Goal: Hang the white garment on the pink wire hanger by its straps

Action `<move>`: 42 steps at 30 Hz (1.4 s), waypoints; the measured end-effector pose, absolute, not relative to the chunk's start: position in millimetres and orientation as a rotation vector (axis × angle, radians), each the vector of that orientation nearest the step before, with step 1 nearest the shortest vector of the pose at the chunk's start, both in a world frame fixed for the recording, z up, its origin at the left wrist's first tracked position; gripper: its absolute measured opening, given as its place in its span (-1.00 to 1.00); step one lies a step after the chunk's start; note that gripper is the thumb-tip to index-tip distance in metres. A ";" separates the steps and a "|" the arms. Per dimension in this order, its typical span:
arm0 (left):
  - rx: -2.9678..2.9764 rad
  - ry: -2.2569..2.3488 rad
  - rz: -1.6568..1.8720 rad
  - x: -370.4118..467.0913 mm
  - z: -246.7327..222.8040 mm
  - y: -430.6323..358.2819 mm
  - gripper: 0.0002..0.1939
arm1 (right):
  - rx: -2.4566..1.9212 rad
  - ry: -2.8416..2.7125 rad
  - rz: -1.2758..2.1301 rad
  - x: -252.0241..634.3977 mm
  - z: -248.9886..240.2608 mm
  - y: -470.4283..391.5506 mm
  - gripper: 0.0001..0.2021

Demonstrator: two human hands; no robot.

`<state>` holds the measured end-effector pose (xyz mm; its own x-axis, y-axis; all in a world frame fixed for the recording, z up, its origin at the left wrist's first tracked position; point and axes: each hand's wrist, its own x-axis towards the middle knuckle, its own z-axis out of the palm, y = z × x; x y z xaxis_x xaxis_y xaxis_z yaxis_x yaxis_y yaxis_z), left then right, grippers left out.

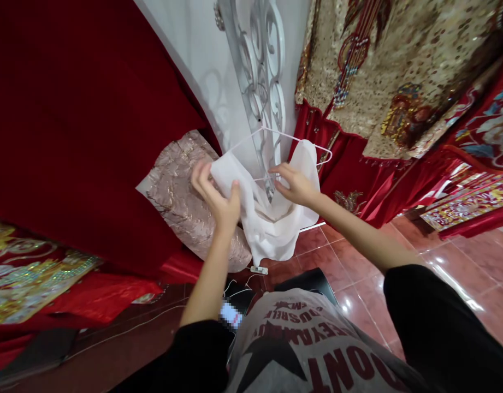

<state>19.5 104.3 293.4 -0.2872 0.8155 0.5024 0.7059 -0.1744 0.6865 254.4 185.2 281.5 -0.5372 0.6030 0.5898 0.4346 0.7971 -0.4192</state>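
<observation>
A thin white garment hangs on a pale wire hanger, whose hook reaches up to the white metal scrollwork. At the garment's left side is my left hand, thumb and fingers apart around the cloth edge. My right hand is over the right half of the hanger, in front of the cloth. Its fingers are bent with a gap to the thumb, and I make out nothing held between them. A pink-beige patterned cloth with shiny threads lies behind my left hand.
Dark red fabric fills the left. Gold sequined and red embroidered garments hang at the right. Below is a reddish tiled floor. A phone with a lit screen and a thin white cable are near my lap.
</observation>
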 end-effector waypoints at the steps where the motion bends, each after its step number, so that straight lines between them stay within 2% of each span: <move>1: 1.693 2.065 1.616 30.3 277.0 98.6 -0.20 | -0.778 -2.211 0.322 242.0 270.6 185.3 -0.67; 4: 1.494 2.172 1.656 55.3 233.7 94.1 -0.06 | -0.895 -2.108 0.348 214.4 246.3 183.6 -0.71; 6: 1.472 2.146 1.607 61.9 217.7 101.1 -0.04 | -0.967 -2.002 0.320 204.4 236.1 178.9 -0.73; 8: 1.447 2.142 1.588 60.8 213.0 112.3 -0.16 | -1.009 -1.911 0.288 198.9 229.3 172.5 -0.75; 12: 1.322 2.009 1.587 46.8 221.7 129.0 -0.55 | -1.047 -1.830 0.257 195.6 223.7 163.5 -0.78; 19: 1.506 1.916 1.313 5.4 263.9 96.5 -0.88 | -1.061 -1.821 0.326 201.9 233.9 164.7 -0.84; 22: 1.592 1.955 1.267 -6.9 290.7 77.8 -0.85 | -1.056 -1.828 0.374 204.4 239.4 165.2 -0.86; 25: 1.523 1.871 1.389 -12.6 312.4 79.2 -0.82 | -1.062 -1.836 0.380 207.4 242.1 166.6 -0.89; 29: 1.005 1.376 1.637 -25.0 337.7 112.4 -0.97 | -1.020 -1.858 0.385 211.1 242.6 168.3 -0.89; 32: 0.486 0.972 1.751 -37.8 350.5 133.1 -0.85 | -1.029 -1.879 0.392 211.4 242.1 168.1 -0.88; 34: 0.299 0.874 1.796 -42.9 350.2 133.3 -0.76 | -1.042 -1.881 0.388 210.6 240.9 168.1 -0.88; 37: 0.326 0.914 1.840 -43.2 336.4 115.6 -0.63 | -1.033 -1.869 0.395 208.3 237.7 168.8 -0.89; 38: 0.388 0.945 1.838 -41.8 330.2 107.8 -0.65 | -1.019 -1.864 0.403 207.0 236.6 169.1 -0.89; 41: 0.647 1.086 1.734 -34.2 314.5 89.3 -0.87 | -0.956 -1.852 0.445 200.9 235.8 169.6 -0.83; 42: 0.730 1.127 1.707 -30.9 311.1 86.1 -0.80 | -0.931 -1.854 0.465 198.5 236.6 169.6 -0.79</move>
<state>-30.9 86.1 311.1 -0.3888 0.9212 -0.0143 -0.3755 -0.1443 0.9155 198.5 169.6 236.6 -0.2338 0.7690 0.5950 0.3975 0.6341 -0.6633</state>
